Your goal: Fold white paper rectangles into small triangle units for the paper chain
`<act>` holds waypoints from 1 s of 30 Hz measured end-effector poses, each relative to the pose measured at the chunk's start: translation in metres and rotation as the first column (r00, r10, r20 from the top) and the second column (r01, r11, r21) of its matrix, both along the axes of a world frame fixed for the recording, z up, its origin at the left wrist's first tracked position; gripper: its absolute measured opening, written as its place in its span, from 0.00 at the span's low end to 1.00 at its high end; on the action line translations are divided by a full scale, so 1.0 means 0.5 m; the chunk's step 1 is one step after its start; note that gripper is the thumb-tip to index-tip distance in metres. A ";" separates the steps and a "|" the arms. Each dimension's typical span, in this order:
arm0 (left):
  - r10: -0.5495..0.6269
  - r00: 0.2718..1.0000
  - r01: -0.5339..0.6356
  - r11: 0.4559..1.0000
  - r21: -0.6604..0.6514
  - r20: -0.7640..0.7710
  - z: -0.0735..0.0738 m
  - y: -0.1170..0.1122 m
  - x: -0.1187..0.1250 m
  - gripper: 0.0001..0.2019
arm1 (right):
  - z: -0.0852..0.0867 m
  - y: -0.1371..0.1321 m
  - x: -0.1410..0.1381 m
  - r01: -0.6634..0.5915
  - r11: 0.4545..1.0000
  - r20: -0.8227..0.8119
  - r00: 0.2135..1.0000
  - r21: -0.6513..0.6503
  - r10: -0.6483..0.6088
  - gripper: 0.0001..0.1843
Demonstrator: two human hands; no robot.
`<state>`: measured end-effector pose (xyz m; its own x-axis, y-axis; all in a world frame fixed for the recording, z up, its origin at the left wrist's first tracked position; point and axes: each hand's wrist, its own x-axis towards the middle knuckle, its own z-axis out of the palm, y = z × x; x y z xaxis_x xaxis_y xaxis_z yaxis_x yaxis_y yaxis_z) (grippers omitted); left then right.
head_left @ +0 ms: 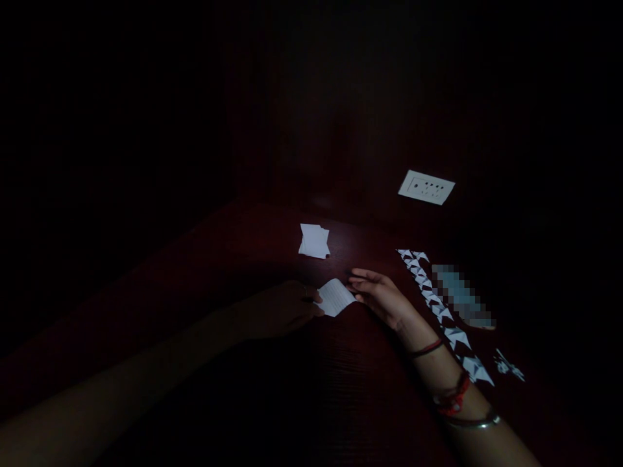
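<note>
A small square piece of lined paper (335, 298) lies between my two hands, low over the dark red tabletop, its upper part slightly curved. My left hand (287, 306), in deep shadow, pinches its left corner between thumb and fingers. At the right corner, my right hand (378, 295) has its thumb and bent fingers on the paper, while the uppermost finger extends outward. Just beyond, a small stack of white paper squares (314, 241) rests on the table. Folded white paper pieces (431, 299) form a long row to the right of my right hand.
A blurred-out bluish oblong object (462, 295) lies right of the folded row. Nearer me is a small pile of whitish bits (509, 366), too dark to make out. A white socket plate (427, 187) is on the back wall. Much of the surroundings is dark.
</note>
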<state>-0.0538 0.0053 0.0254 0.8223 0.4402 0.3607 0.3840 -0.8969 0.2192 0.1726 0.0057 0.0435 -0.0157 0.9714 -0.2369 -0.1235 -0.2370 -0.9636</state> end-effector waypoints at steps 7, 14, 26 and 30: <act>0.008 0.998 -0.006 1.000 0.031 -0.069 -0.001 0.003 0.001 0.13 | -0.010 0.005 0.004 -0.099 0.992 0.066 0.993 0.073 0.094 0.20; 0.026 0.995 -0.025 1.000 0.014 -0.095 0.000 0.003 -0.002 0.14 | -0.027 0.008 0.003 -0.281 0.873 0.606 0.795 0.399 -0.021 0.12; -0.007 1.000 0.007 1.000 -0.003 0.004 -0.009 0.019 -0.006 0.13 | -0.009 -0.014 0.009 -0.830 0.433 0.930 0.362 0.351 -0.060 0.15; 0.002 1.000 -0.002 1.000 -0.002 -0.022 -0.006 0.015 -0.005 0.13 | -0.011 -0.015 0.012 -0.848 0.419 0.943 0.322 0.324 -0.078 0.15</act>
